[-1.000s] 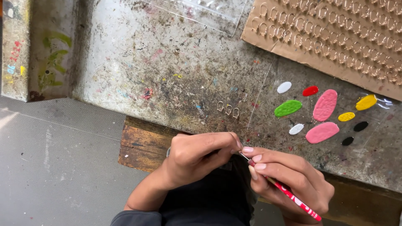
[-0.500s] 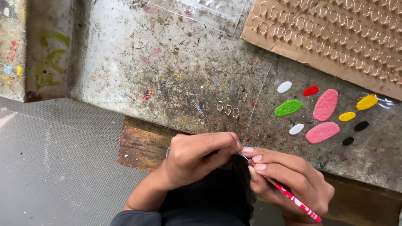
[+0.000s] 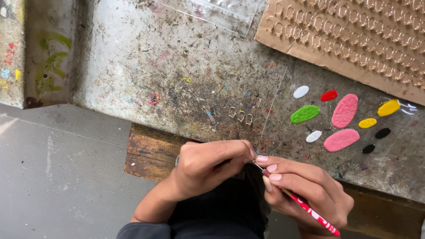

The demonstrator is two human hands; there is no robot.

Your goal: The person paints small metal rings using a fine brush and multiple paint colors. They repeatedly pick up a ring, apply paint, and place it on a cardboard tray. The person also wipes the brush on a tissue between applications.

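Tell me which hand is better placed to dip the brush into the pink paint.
Right. The right hand already grips the red-handled brush and lies nearer the pink paint; the left hand is closed around a small piece.

Both hands bare, no rings or gloves; left hand [image 3: 208, 166], right hand [image 3: 305, 190]; a dark grey sleeve [image 3: 144, 231] at the frame's lower edge

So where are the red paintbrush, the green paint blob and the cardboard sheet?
Red paintbrush [image 3: 305, 207], head view, mid-handle.
Green paint blob [image 3: 305, 114], head view, its centre.
Brown cardboard sheet [image 3: 310, 53], head view, bare lower edge.
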